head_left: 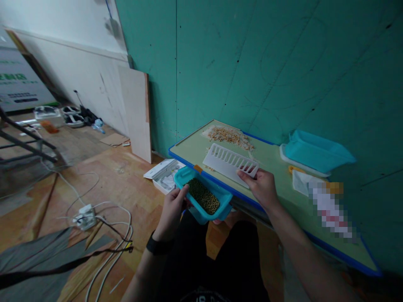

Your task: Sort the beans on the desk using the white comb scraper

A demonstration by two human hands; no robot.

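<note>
The left hand (171, 209) is closed around the near end of a teal tray (181, 177), thumb over its rim, holding it just off the front edge of the bench (195, 149), with green beans (204, 196) lying in it beside the fingers. The right hand (262, 188) pinches the near corner of a white slotted panel (229, 161), which lies flat on the bench and stretches away from the fingertips towards the left. Beyond that panel, farther from both hands, lies a pile of pale beans (231, 136), and a teal tub (315, 151) stands to the right of the right hand.
</note>
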